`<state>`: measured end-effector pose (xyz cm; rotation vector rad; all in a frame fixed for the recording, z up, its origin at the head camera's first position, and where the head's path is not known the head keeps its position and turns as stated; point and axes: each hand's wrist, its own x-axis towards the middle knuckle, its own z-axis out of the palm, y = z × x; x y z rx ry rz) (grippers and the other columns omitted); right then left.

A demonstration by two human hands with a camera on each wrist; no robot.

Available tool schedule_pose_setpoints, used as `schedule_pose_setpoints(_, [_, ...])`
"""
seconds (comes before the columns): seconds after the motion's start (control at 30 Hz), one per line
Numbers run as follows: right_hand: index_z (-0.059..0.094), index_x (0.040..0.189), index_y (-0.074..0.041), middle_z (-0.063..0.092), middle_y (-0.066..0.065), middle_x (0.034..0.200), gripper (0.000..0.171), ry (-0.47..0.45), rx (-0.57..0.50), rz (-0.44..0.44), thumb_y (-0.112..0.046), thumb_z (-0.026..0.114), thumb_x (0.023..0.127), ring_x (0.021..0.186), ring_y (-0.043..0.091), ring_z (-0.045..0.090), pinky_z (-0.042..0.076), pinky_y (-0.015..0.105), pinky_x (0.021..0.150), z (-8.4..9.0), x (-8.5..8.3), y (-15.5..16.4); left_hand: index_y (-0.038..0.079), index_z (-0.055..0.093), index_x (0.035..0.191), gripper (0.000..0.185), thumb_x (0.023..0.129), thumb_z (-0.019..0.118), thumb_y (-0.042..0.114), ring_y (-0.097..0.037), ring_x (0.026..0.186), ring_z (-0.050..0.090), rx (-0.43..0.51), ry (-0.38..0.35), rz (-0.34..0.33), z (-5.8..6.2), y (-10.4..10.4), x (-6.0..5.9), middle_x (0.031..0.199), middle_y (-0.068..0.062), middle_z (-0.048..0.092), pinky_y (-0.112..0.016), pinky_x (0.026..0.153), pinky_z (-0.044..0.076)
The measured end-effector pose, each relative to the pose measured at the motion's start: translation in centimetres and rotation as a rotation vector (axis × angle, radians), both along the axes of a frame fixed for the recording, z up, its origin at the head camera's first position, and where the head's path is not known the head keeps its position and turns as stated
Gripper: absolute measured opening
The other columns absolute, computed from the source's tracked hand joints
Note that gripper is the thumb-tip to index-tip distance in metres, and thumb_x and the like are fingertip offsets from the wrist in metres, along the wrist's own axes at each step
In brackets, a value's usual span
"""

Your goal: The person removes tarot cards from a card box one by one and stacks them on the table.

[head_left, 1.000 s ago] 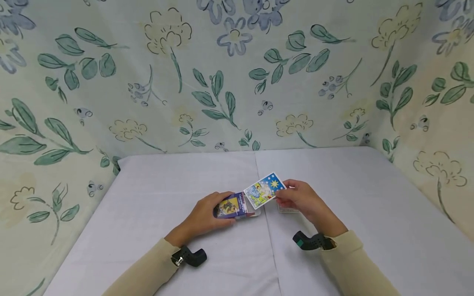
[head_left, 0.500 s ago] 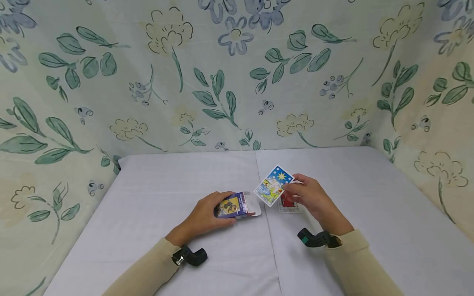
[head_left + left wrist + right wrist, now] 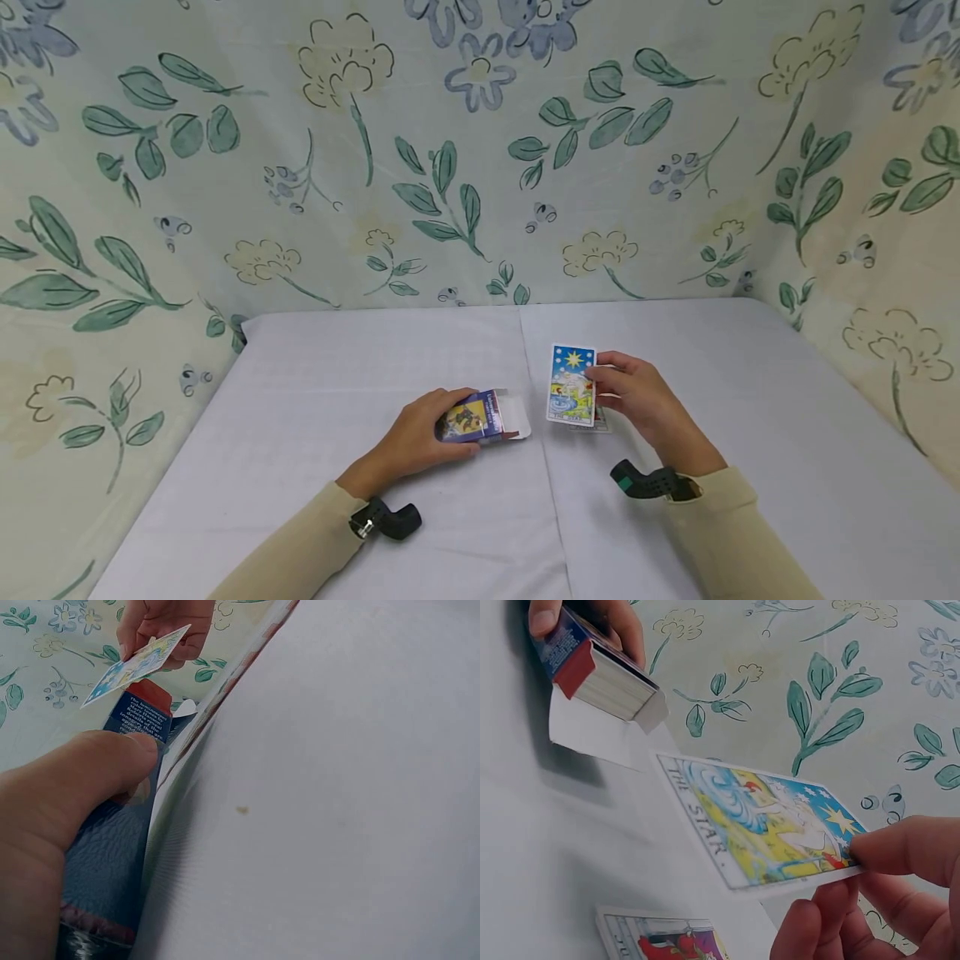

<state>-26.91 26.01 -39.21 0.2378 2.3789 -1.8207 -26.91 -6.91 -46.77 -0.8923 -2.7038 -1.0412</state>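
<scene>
My left hand (image 3: 420, 433) grips a blue card box (image 3: 470, 419) lying on the white cloth, its thumb along one side. The box's flap (image 3: 592, 735) hangs open toward the right, and a stack of cards (image 3: 619, 688) fills it in the right wrist view. Between thumb and fingers, my right hand (image 3: 637, 396) pinches a tarot card (image 3: 572, 385) by its right edge. The card is face up, with a yellow star on blue and the words "THE STAR" along its lower border. Beneath it, a second tarot card (image 3: 667, 941) with a red figure lies on the cloth, mostly covered in the head view.
A white cloth (image 3: 360, 358) covers the table, with a crease running front to back near the middle. Behind and at both sides hangs a floral curtain (image 3: 480, 167). Each wrist wears a black camera mount, such as the right one (image 3: 645, 481).
The right hand has carried the star card away from the box, to the right, and turned it nearly upright over the second card. The left hand and box stay in place.
</scene>
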Motion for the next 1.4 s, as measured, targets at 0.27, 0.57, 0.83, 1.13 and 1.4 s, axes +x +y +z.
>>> schedule_pose_setpoints(0.27, [0.050, 0.138, -0.007, 0.053, 0.014, 0.134, 0.049, -0.024, -0.014, -0.025, -0.033, 0.057, 0.097, 0.112, 0.027, 0.052, 0.046, 0.032, 0.093, -0.1, -0.3, 0.6, 0.031, 0.047, 0.141, 0.078, 0.074, 0.076, 0.058, -0.006, 0.090, 0.050, -0.001, -0.004, -0.003, 0.1, 0.0, -0.1, 0.110, 0.013, 0.056, -0.028, 0.077, 0.043])
schedule_pose_setpoints(0.57, [0.047, 0.139, -0.003, 0.049, 0.017, 0.136, 0.052, -0.079, -0.040, -0.080, -0.029, 0.061, 0.096, 0.110, 0.026, 0.054, 0.049, 0.025, 0.087, -0.9, -0.7, 1.4, 0.032, 0.047, 0.141, 0.078, 0.073, 0.075, 0.059, -0.006, 0.091, 0.050, 0.001, 0.002, 0.001, 0.0, -0.1, -0.1, 0.112, 0.013, 0.056, -0.028, 0.078, 0.044])
schedule_pose_setpoints(0.83, [0.051, 0.131, -0.001, 0.055, 0.017, 0.126, 0.050, -0.079, 0.040, -0.148, -0.030, 0.065, 0.093, 0.100, 0.023, 0.059, 0.051, 0.022, 0.080, -1.9, -1.2, 1.7, 0.033, 0.047, 0.141, 0.078, 0.074, 0.075, 0.059, -0.006, 0.090, 0.050, -0.006, -0.002, 0.004, 0.0, -0.1, -0.1, 0.111, 0.013, 0.056, -0.028, 0.077, 0.043])
schedule_pose_setpoints(1.13, [0.055, 0.127, 0.000, 0.059, 0.017, 0.121, 0.048, -0.115, 0.100, -0.166, -0.031, 0.065, 0.093, 0.095, 0.023, 0.060, 0.052, 0.021, 0.074, -3.1, -1.6, 2.0, 0.034, 0.047, 0.140, 0.077, 0.074, 0.075, 0.060, -0.006, 0.090, 0.050, 0.004, 0.001, -0.001, -0.1, -0.1, -0.2, 0.109, 0.014, 0.056, -0.028, 0.077, 0.043])
schedule_pose_setpoints(1.4, [0.058, 0.124, 0.000, 0.063, 0.015, 0.110, 0.046, -0.102, 0.172, -0.166, -0.032, 0.066, 0.092, 0.088, 0.022, 0.060, 0.050, 0.018, 0.067, -3.4, -1.6, 1.7, 0.032, 0.048, 0.141, 0.078, 0.074, 0.073, 0.063, -0.006, 0.088, 0.050, 0.009, -0.001, -0.010, 0.0, -0.3, -0.1, 0.108, 0.014, 0.056, -0.028, 0.076, 0.043])
